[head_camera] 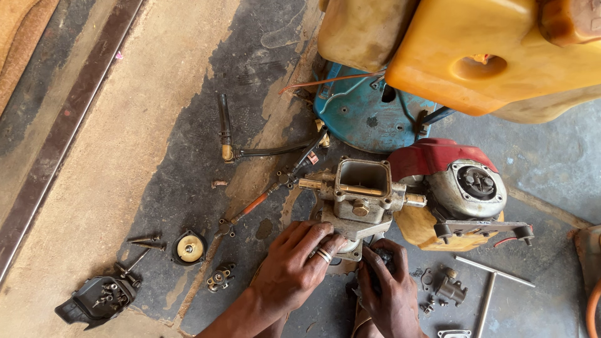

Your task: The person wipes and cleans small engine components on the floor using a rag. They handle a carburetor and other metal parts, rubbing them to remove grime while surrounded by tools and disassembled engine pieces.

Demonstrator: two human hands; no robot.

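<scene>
Head view, looking straight down at a stained concrete floor (156, 94).

Left hand (294, 263) lying palm-down, fingers curled together over the lower edge of a grey metal pump housing (362, 197), ring showing on one finger; pressing on it rather than clearly clamping. Right hand (387, 285) just beside, closed around something small and dark under the housing; cannot tell what. Hands nearly touching each other.

Housing sitting on the floor at frame centre, its rectangular top opening standing bare and uncovered, brass fittings sticking out on both sides. Touching the small engine (469, 188) with a red cover on its right. Blue base plate (363, 112) lying behind, yellow plastic tank (482, 56) looming over the top right.

Progress, judging from the layout: strip-down looking well along. Already lying loose to the left: round brass-faced disc (189, 248), a few bolts (147, 241), small metal fitting (219, 275), black plastic cover (97, 299) holding screws. Black hose with brass elbow (225, 134) lying detached, well apart from the housing. Orange-handled rod (253, 205) lying between hose and housing. T-handle wrench (488, 291) and another small metal part (451, 289) resting near the right hand.

Remaining, by the look of it: housing not yet separated from the engine, side fittings still in place, whatever the right hand is working on underneath.
</scene>
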